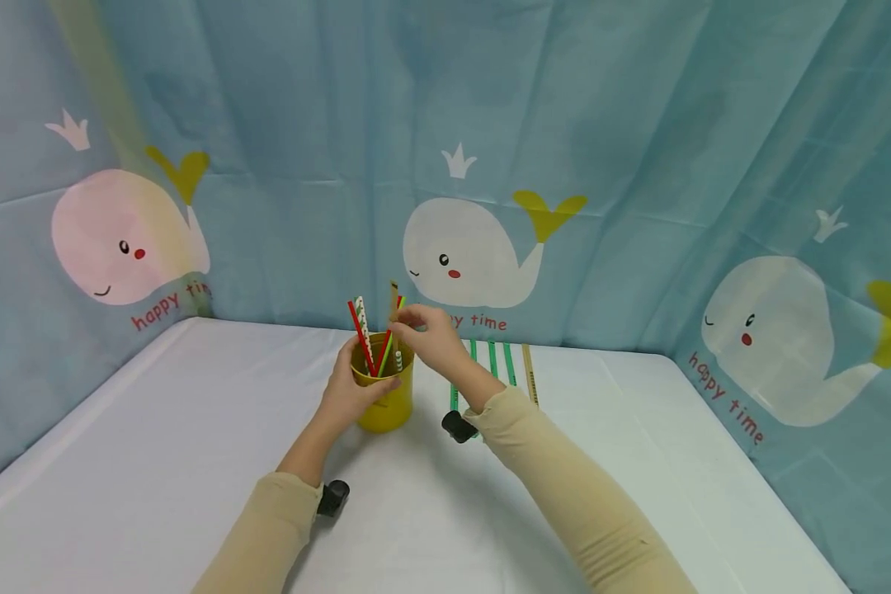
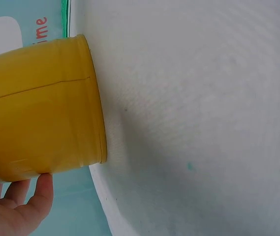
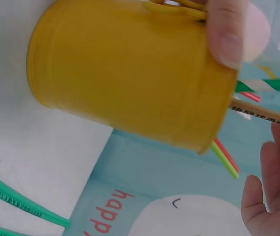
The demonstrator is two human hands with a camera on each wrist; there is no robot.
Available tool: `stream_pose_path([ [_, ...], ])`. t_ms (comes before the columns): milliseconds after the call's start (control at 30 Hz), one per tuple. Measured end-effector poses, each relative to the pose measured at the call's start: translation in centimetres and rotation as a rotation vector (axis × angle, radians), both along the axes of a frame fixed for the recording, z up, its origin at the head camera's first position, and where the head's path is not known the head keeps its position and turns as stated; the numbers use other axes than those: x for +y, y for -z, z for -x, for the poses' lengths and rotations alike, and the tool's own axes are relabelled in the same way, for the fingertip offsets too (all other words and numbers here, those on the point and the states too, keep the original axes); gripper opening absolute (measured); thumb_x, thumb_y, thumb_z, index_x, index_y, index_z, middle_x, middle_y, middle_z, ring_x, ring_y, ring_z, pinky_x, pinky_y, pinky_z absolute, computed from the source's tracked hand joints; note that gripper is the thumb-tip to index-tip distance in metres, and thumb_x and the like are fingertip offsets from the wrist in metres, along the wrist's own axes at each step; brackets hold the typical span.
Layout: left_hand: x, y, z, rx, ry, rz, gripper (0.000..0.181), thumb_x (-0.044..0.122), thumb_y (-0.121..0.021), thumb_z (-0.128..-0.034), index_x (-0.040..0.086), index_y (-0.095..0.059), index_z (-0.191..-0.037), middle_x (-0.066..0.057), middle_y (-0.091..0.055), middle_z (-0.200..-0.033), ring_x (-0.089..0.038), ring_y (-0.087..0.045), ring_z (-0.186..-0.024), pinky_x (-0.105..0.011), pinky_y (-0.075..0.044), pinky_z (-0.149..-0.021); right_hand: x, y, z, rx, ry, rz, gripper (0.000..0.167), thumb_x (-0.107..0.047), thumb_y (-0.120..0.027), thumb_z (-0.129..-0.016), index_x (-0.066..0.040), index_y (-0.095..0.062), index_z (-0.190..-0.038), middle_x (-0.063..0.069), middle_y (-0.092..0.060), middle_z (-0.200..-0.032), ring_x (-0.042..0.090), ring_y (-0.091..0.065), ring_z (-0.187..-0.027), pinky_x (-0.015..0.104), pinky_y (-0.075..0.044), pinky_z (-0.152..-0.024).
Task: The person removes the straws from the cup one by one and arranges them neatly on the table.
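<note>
A yellow bucket (image 1: 388,406) stands upright on the table with red, green and white-patterned straws leaning in it. My left hand (image 1: 344,398) grips its left side, thumb at the front of the rim; in the left wrist view, fingertips (image 2: 44,189) touch the bucket wall (image 2: 41,113). Above the bucket, my right hand (image 1: 432,337) pinches a brown paper-wrapped straw (image 1: 394,299), whose lower part reaches into the bucket. Printing shows on this brown straw (image 3: 258,112) in the right wrist view, with my right hand's fingers (image 3: 277,172) beside it.
Several green-wrapped straws (image 1: 509,363) and another brown-wrapped straw (image 1: 530,375) lie on the white table (image 1: 624,462) right of the bucket, partly behind my right forearm. A blue curtain (image 1: 297,239) with whale prints hangs around the table's back and sides.
</note>
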State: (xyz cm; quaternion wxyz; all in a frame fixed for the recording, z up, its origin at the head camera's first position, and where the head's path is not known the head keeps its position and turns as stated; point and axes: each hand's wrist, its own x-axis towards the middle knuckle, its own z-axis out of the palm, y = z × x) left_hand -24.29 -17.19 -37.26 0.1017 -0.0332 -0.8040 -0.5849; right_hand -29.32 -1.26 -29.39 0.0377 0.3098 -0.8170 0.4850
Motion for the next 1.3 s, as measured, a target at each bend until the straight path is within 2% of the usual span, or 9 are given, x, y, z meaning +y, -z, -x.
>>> stream_pose_path([
  [200, 0.0, 0.1, 0.1, -0.013, -0.006, 0.003, 0.094, 0.024, -0.075, -0.0868, 0.009, -0.01, -0.153, -0.018, -0.03, -0.149, -0.037, -0.035, -0.134, -0.054, -0.029, -0.111, 1.3, -0.6, 0.0, -0.019, 0.029, 0.102, 0.022, -0.02, -0.064, -0.096, -0.002, -0.067, -0.107, 0.008, -0.068, -0.102, 0.022, -0.06, -0.099, 0.038, -0.05, -0.089],
  [433, 0.1, -0.2, 0.0, -0.037, -0.009, -0.005, 0.096, 0.029, -0.075, -0.0868, 0.01, -0.008, -0.154, -0.018, -0.03, -0.149, -0.038, -0.035, -0.133, -0.054, -0.029, -0.111, 2.7, -1.5, -0.3, 0.014, 0.043, 0.267, 0.015, -0.014, -0.068, -0.093, -0.001, -0.064, -0.098, 0.01, -0.069, -0.092, 0.024, -0.062, -0.09, 0.032, -0.05, -0.08],
  [700, 0.1, -0.2, -0.2, -0.003, -0.001, 0.027, 0.093, 0.027, -0.074, -0.0884, 0.008, -0.01, -0.153, -0.02, -0.031, -0.147, -0.038, -0.037, -0.131, -0.055, -0.029, -0.111, 4.4, -1.6, -0.2, 0.006, 0.025, 0.4, 0.011, -0.004, -0.069, -0.09, 0.002, -0.06, -0.09, 0.002, -0.067, -0.081, 0.044, -0.059, -0.085, 0.034, -0.053, -0.076],
  [800, 0.0, -0.3, -0.3, 0.007, 0.004, 0.018, 0.092, 0.026, -0.073, -0.0886, 0.008, -0.01, -0.153, -0.021, -0.031, -0.147, -0.038, -0.037, -0.131, -0.056, -0.028, -0.111, 5.0, -1.8, 0.0, -0.001, 0.038, 0.451, 0.01, -0.004, -0.069, -0.09, 0.002, -0.06, -0.088, 0.0, -0.067, -0.077, 0.037, -0.062, -0.078, 0.031, -0.053, -0.069],
  [967, 0.0, -0.3, -0.4, 0.017, 0.012, 0.004, 0.092, 0.025, -0.073, -0.0886, 0.008, -0.01, -0.153, -0.021, -0.03, -0.147, -0.039, -0.036, -0.131, -0.057, -0.027, -0.111, 6.4, -2.0, 0.5, -0.038, 0.053, 0.584, 0.008, -0.007, -0.063, -0.095, -0.001, -0.059, -0.091, -0.004, -0.071, -0.081, 0.013, -0.065, -0.064, 0.025, -0.053, -0.059],
  [1133, 0.0, -0.3, -0.3, 0.009, 0.011, 0.002, 0.093, 0.024, -0.074, -0.0884, 0.007, -0.009, -0.153, -0.02, -0.029, -0.148, -0.038, -0.036, -0.131, -0.056, -0.028, -0.111, 8.0, -1.9, 0.9, -0.034, 0.041, 0.749, 0.007, -0.004, -0.057, -0.098, 0.002, -0.054, -0.099, -0.003, -0.072, -0.082, 0.012, -0.063, -0.061, 0.022, -0.054, -0.059],
  [1233, 0.0, -0.2, -0.2, 0.004, 0.011, 0.0, 0.093, 0.025, -0.074, -0.088, 0.008, -0.009, -0.153, -0.019, -0.028, -0.148, -0.038, -0.037, -0.13, -0.055, -0.029, -0.111, 9.0, -2.0, 1.0, -0.016, 0.073, 0.789, 0.009, -0.002, -0.053, -0.099, 0.005, -0.054, -0.105, -0.003, -0.07, -0.08, 0.011, -0.06, -0.061, 0.021, -0.053, -0.06],
  [1300, 0.0, -0.2, -0.1, 0.0, 0.009, 0.003, 0.093, 0.025, -0.074, -0.0879, 0.009, -0.009, -0.153, -0.019, -0.029, -0.148, -0.037, -0.037, -0.13, -0.055, -0.029, -0.11, 9.6, -2.1, 1.1, -0.033, 0.107, 0.787, 0.016, 0.001, -0.05, -0.1, 0.007, -0.053, -0.113, -0.004, -0.069, -0.08, 0.01, -0.059, -0.063, 0.02, -0.052, -0.061],
])
